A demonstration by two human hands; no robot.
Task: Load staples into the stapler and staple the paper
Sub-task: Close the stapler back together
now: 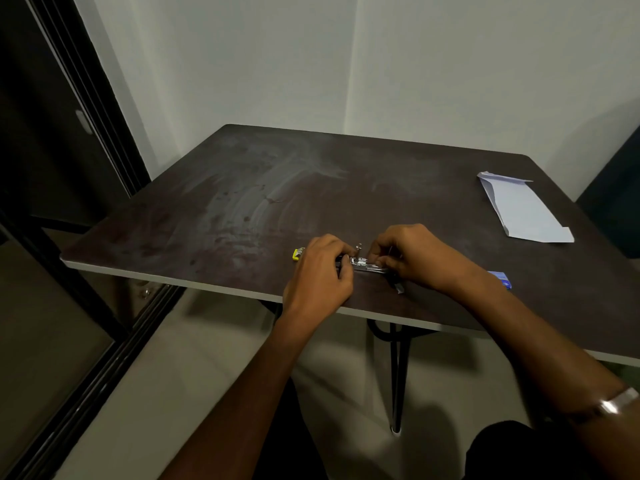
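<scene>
A small metal stapler (365,265) lies near the front edge of the dark table (242,209), its shiny staple channel showing between my hands. My left hand (320,271) grips its left end. My right hand (412,256) pinches over its right part; whether staples are in those fingers is hidden. A folded white paper (526,209) lies at the far right of the table, apart from both hands. A blue staple box (502,279) peeks out behind my right wrist.
A small yellow object (298,253) sits just left of my left hand. The table's front edge runs right below my hands. A wall stands behind the table, and a dark sliding door frame (86,109) is at the left.
</scene>
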